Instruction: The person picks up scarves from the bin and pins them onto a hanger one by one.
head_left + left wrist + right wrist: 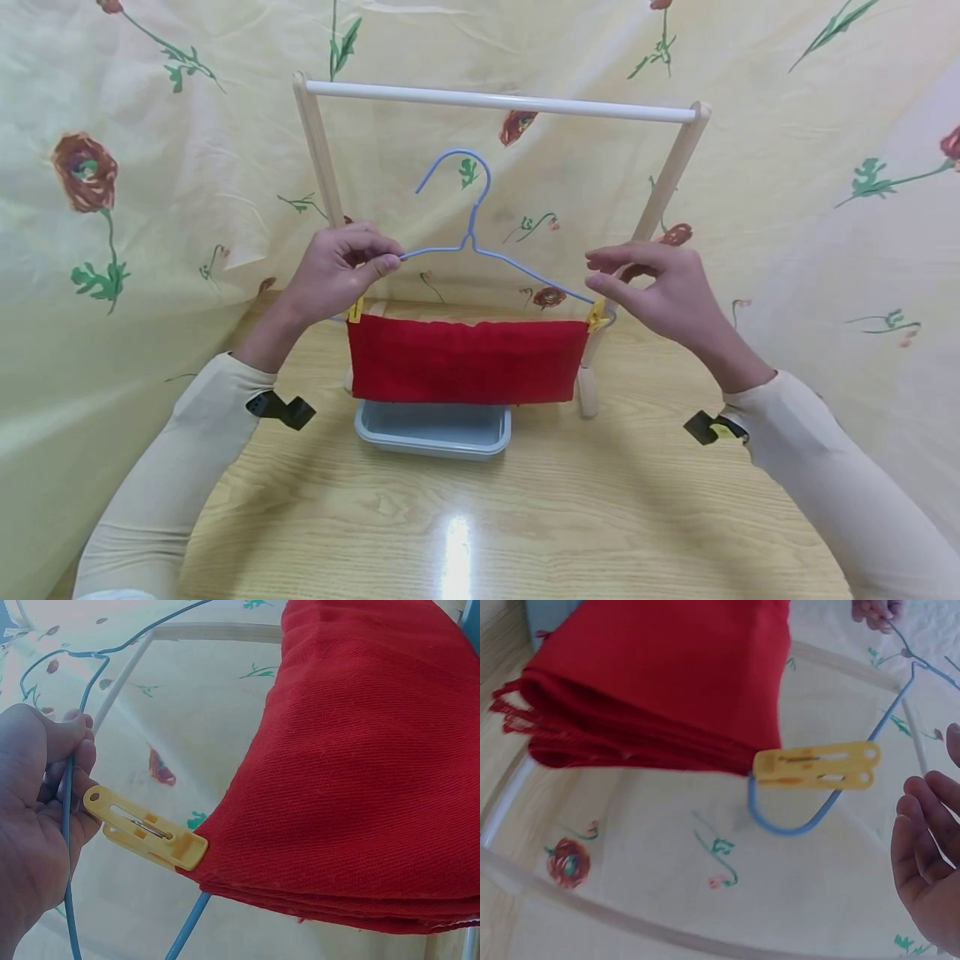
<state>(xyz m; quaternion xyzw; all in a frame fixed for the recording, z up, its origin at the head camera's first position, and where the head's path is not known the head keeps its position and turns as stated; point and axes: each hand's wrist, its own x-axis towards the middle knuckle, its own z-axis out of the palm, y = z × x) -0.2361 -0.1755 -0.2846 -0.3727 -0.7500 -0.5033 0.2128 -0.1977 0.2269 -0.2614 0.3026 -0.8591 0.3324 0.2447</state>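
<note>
A folded red cloth (pixel 468 362) hangs from a blue wire hanger (pixel 517 265), with a yellow clothespin at each upper corner. My left hand (pixel 345 267) pinches the hanger's left shoulder between thumb and fingers, just above the left clothespin (pixel 146 829). The right hand (pixel 652 287) holds nothing; its fingers are loosely bent near the hanger's right end, beside the right clothespin (pixel 817 765). In the right wrist view that hand's fingers stand apart from the wire. The hanger's hook points up, below the white bar (pixel 495 100).
Behind the hanger stands a rack with wooden posts (pixel 671 183) holding the white bar. A light blue basin (pixel 435 450) sits on the wooden table (pixel 360 517), partly hidden by the cloth. Floral fabric (pixel 195 150) covers the back and sides.
</note>
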